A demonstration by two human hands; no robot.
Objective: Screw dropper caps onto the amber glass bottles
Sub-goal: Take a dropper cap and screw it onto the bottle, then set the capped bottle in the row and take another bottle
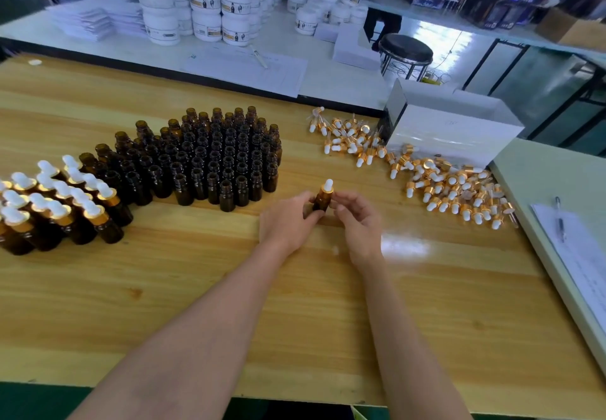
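- Centrally, an amber bottle [322, 201] stood upright between both hands, just above the wooden worktop [229, 288], with a dropper cap [327, 187] of gold collar and white bulb seated on its neck.
- The left hand [288, 219] was pinching the bottle's body, thumb and fingers closed around its left side.
- The right hand [359, 222] sat at the bottle's 3 o'clock, fingers curled loosely and partly spread; its fingertips [341, 197] were close to the cap's collar, but whether they touched it could not be told.
- At 10 o'clock from the hands, a dense block of open bottles [216, 157] stood upright in rows, necks bare.
- At 9 o'clock, near the left edge, a cluster of capped bottles [62, 209] stood touching that block, white bulbs up.
- At 2 o'clock, a scatter of loose caps [442, 186] lay on their sides in a band running from behind the open bottles toward the right edge of the worktop.
- A white box [455, 137] sat at 1 o'clock, with the loose caps lying against its front side.
- At 3 o'clock, on a paler adjoining surface, a pen [559, 219] lay on a sheet of paper [583, 255].
- At 12 o'clock, well apart on a farther table, stacked white jars [203, 6] stood in rows.
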